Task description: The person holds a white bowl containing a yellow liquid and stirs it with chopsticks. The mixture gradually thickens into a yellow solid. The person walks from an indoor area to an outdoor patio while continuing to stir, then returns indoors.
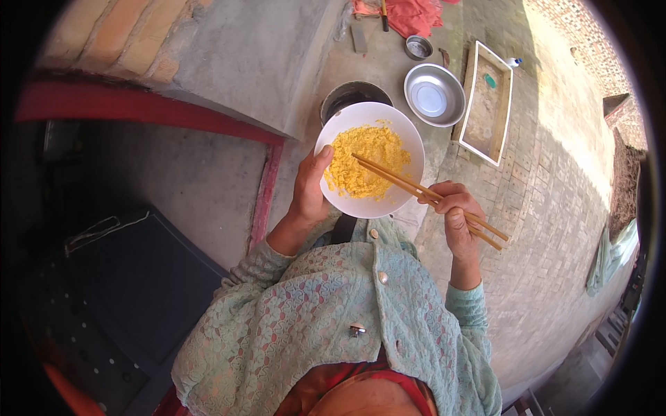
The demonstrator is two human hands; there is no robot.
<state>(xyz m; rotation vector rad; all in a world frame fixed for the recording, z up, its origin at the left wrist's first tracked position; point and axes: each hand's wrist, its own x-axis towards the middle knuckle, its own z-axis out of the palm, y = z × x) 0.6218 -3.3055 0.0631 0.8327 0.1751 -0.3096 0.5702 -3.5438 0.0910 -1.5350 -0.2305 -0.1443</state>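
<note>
Between your two hands sits one white bowl (369,159), heaped with yellow crumbly food (365,161). Your left hand (309,191) is clamped on the bowl's left rim, thumb over the edge. Your right hand (456,211) is closed around one pair of wooden chopsticks (423,193), whose tips rest in the food. On the ground beyond the bowl you have three metal vessels: a dark pot (354,95) just behind the bowl, a wide steel basin (434,94) to its right, and a small steel cup (418,47) farther off. One rectangular white-rimmed tray (488,102) lies right of the basin, with a small green block inside. One red cloth (409,14) lies at the far edge. A brick wall (118,35) rises at far left.
</note>
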